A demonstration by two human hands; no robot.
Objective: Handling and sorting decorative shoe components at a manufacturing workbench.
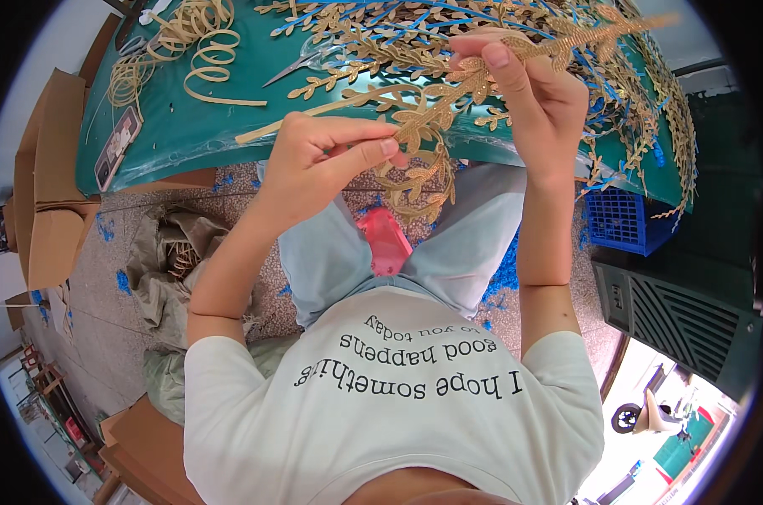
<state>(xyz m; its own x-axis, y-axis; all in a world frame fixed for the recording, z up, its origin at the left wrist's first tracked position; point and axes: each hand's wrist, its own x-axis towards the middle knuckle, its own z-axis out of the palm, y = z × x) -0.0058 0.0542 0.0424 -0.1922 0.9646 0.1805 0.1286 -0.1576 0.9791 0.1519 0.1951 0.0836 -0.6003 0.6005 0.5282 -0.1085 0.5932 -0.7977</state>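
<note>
A glittery gold leaf garland [466, 88] stretches between my hands above the near edge of the green table [163, 135]. My left hand [331, 160] pinches its lower left part between thumb and fingers. Higher and to the right, my right hand [537, 97] grips the garland with its thumb on top, and the upper end sticks out past the fingers. A loop of gold leaves hangs below the left fingertips, over my lap. One flat beige strip [259, 132] passes behind my left hand; whether it is joined to the garland I cannot tell.
Scissors [293, 66] lie beyond my left hand. Curled beige strips [217, 71] and a phone [119, 147] are at the table's left. Gold leaf sprays [381, 42] with blue bits cover the far and right side. A blue crate [617, 220] and cardboard boxes [49, 168] flank me.
</note>
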